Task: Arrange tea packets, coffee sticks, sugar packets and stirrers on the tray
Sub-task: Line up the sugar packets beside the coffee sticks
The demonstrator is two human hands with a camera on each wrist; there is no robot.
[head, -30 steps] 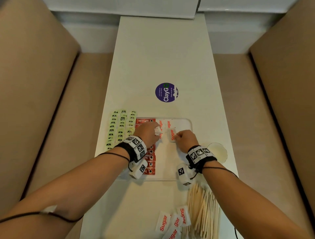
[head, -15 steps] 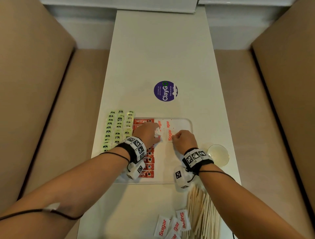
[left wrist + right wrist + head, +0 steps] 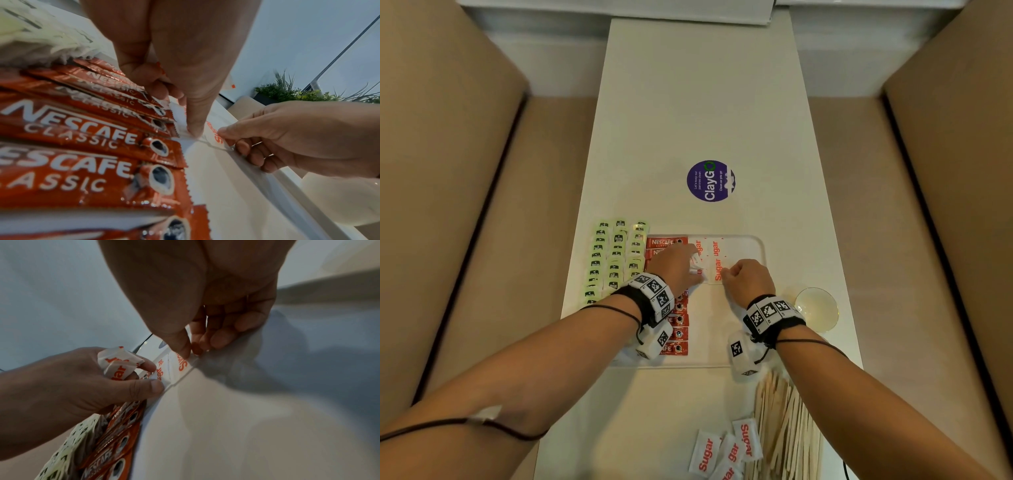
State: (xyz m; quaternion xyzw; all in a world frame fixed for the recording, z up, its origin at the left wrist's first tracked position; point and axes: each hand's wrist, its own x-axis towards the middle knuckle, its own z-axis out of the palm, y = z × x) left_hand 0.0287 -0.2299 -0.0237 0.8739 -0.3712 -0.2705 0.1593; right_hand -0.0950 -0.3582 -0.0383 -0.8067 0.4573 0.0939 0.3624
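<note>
A clear tray (image 3: 758, 246) lies on the white table. Green tea packets (image 3: 616, 257) fill its left side, and red coffee sticks (image 3: 676, 322) (image 3: 82, 134) run down beside them. White sugar packets (image 3: 714, 248) lie in the tray's middle. My left hand (image 3: 681, 265) grips spare sugar packets (image 3: 118, 365) in its curled fingers while its thumb presses a packet on the tray. My right hand (image 3: 748, 277) pinches the near edge of another sugar packet (image 3: 717, 270) (image 3: 182, 365) flat on the tray. Several loose sugar packets (image 3: 726, 448) and wooden stirrers (image 3: 784, 428) lie near me.
A small glass dish (image 3: 816, 308) stands right of the tray. A purple round sticker (image 3: 710, 181) marks the table beyond the tray. Tan bench seats flank the narrow table on both sides. A plant (image 3: 287, 92) shows in the left wrist view.
My right hand has slid the sugar packet slightly left, next to the one under my left thumb. Both hands stay over the tray's middle.
</note>
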